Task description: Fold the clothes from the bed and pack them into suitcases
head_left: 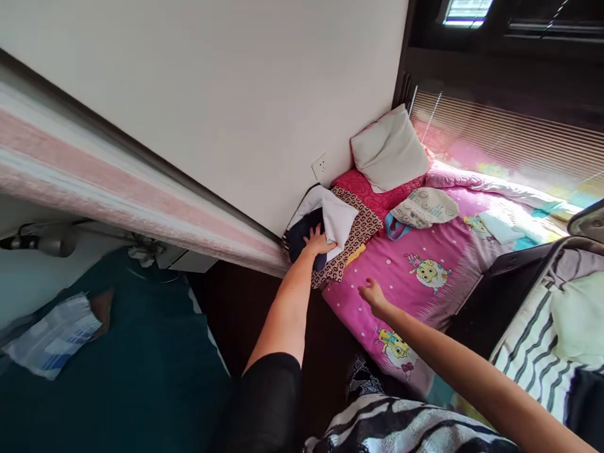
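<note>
My left hand [319, 241] reaches to a pile of folded clothes [325, 226] at the bed's corner by the wall, fingers closed on the white and dark pieces. The pile also holds a leopard-print cloth [358, 233]. My right hand [372, 294] hovers over the pink cartoon-print bedsheet [415, 270], fingers loosely curled with nothing in them.
A white pillow [389, 151] leans at the head of the bed. A pale printed garment [425, 207] lies on the sheet. An open suitcase with striped clothing [542, 327] sits at right. A wall socket [321, 167] is above the pile. A teal surface with a plastic packet [51, 336] lies at left.
</note>
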The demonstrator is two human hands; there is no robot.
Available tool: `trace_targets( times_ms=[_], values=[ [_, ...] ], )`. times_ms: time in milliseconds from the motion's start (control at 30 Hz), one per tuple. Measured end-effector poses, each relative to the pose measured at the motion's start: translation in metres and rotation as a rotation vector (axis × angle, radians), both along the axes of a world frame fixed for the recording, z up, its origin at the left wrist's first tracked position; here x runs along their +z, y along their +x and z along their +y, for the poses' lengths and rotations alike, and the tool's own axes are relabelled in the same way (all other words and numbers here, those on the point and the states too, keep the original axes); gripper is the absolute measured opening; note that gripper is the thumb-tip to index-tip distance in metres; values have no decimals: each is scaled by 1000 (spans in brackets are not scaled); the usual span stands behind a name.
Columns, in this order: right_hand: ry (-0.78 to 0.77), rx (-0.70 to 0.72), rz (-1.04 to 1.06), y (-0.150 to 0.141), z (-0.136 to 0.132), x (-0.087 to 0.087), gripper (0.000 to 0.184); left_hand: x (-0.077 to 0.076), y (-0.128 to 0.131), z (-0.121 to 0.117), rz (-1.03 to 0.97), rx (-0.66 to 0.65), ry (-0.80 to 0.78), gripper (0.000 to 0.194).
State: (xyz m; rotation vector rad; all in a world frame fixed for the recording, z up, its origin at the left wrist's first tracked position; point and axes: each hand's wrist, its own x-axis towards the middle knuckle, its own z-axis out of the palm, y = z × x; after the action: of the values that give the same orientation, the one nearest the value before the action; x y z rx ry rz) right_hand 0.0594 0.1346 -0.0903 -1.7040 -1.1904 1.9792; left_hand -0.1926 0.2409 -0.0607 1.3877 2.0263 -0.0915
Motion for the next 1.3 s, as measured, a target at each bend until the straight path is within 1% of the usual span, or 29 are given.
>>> trace_targets(
  times_ms=[33,67,100,167,200,267,333,367,400,433,467,567,633,667,733,767,833,900,933,1000,1033,1100,1167,1233,1300],
  values=[
    [-31,-18,-22,17,-9,3,44,-5,1,3,0,23,-18,92],
    [-59,-35,-19,37,-16,9,47,-6,3,5,5,31,-25,92],
    [-79,-49,12,59,-24,18,50,-3,5,6,15,32,-28,91],
    [-84,-69,127,104,-35,42,56,9,13,1,43,66,7,83],
    [-71,-79,185,126,-39,57,59,16,21,-4,67,109,64,78],
    [-15,-101,259,169,-45,87,63,29,45,-17,127,255,245,70],
    [50,-146,286,212,-50,114,62,40,84,-32,149,404,440,62],
    [76,-182,287,233,-53,124,60,45,109,-38,133,445,509,59],
    [96,-222,283,254,-58,132,58,52,139,-45,97,445,554,58],
    [110,-268,273,276,-63,137,56,58,172,-51,40,401,588,58],
    [119,-315,260,297,-70,141,54,65,209,-57,-35,318,615,58],
    [139,-467,207,357,-97,142,51,84,331,-78,-352,-41,659,58],
    [155,-575,165,395,-117,138,50,91,409,-89,-571,-249,639,55],
    [163,-623,141,414,-128,135,51,93,444,-94,-659,-343,610,54],
    [191,-700,80,451,-149,127,52,91,505,-102,-759,-529,529,54],
    [219,-736,35,470,-160,122,51,88,529,-105,-768,-638,471,56],
    [308,-818,-105,507,-184,112,50,80,568,-110,-706,-877,329,64],
    [401,-913,-317,542,-208,100,47,70,594,-116,-560,-1080,218,74],
    [424,-952,-438,556,-220,93,45,65,603,-119,-476,-1149,192,80],
    [402,-980,-646,579,-242,82,44,58,616,-123,-312,-1227,184,89],
    [370,-964,-723,586,-251,77,46,56,621,-125,-240,-1240,191,93],
    [300,-878,-830,593,-262,71,52,54,628,-131,-125,-1248,210,96],
    [241,-758,-896,595,-263,69,56,54,632,-139,-49,-1238,269,97],
    [193,-655,-946,595,-254,71,59,54,634,-150,-16,-1224,370,100],
    [153,-576,-993,596,-239,77,59,51,633,-159,-26,-1218,476,106]
  ],
)
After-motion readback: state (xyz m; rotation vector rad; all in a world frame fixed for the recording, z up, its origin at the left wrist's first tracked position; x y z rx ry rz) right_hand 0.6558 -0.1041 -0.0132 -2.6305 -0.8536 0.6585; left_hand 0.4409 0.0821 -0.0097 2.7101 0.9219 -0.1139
